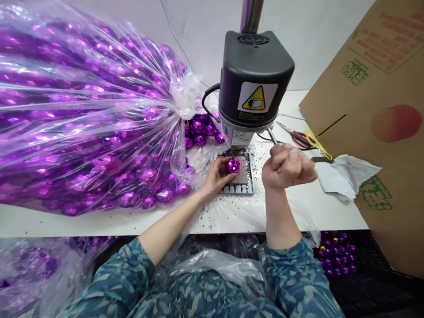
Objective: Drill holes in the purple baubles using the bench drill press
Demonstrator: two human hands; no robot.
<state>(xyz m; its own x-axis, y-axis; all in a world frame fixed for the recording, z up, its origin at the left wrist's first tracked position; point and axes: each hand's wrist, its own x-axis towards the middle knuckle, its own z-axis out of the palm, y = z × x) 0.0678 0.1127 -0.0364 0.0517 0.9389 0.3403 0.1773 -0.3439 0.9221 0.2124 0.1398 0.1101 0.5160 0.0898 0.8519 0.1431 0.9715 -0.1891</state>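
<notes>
My left hand (217, 176) grips a shiny purple ball (233, 165) and holds it on the small metal base plate (247, 185) under the black bench drill press (253, 79). My right hand (286, 165) is a closed fist around the press's feed lever (272, 136), to the right of the drill head. The drill tip is hidden behind the ball and the machine head.
A huge clear plastic bag of purple balls (82, 119) fills the left of the white table (99, 223). Loose purple balls (202, 130) lie behind the press. Red-handled pliers (298, 138), crumpled white paper (344, 176) and a large cardboard box (380, 123) stand at right. More balls (336, 256) sit below the table edge.
</notes>
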